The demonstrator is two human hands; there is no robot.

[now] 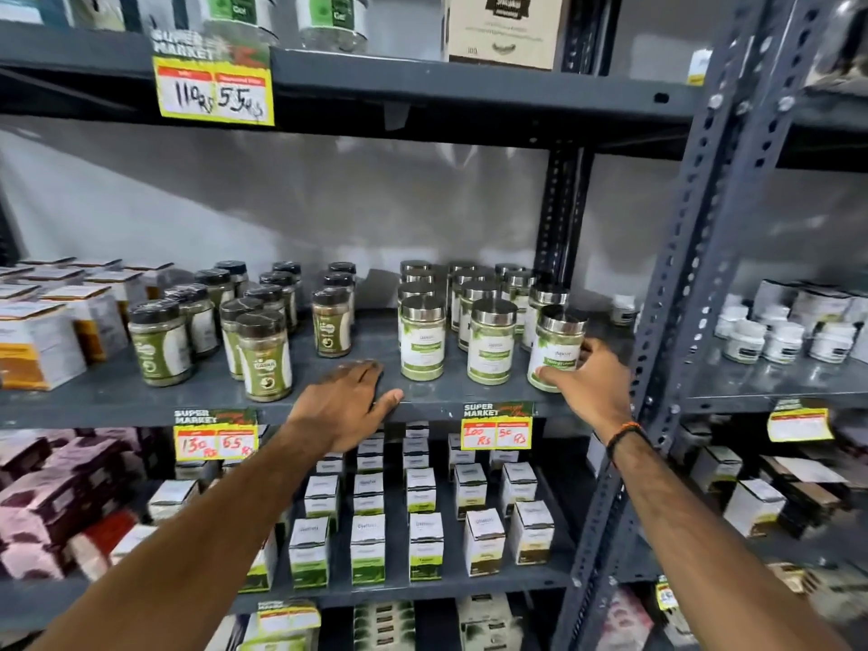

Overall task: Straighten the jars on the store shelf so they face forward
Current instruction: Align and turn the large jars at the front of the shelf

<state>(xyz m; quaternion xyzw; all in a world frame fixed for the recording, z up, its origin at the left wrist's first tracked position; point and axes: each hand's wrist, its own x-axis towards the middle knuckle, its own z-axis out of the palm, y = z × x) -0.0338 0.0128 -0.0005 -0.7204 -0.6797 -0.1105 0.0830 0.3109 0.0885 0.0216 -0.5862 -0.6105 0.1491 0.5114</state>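
Observation:
Several glass jars with steel lids and white-green labels stand in rows on the middle grey shelf. My right hand grips the front right jar, which leans to the left. Two more front jars, one in the middle and one on the left, stand upright with labels facing forward. My left hand rests flat on the shelf's front edge, fingers spread, holding nothing. Further left stand black-lidded jars of green powder, some turned sideways.
White and orange boxes fill the shelf's far left. Price tags hang from the shelf edge. Small white boxes line the shelf below. A perforated steel upright stands just right of my right hand, with white tubs beyond.

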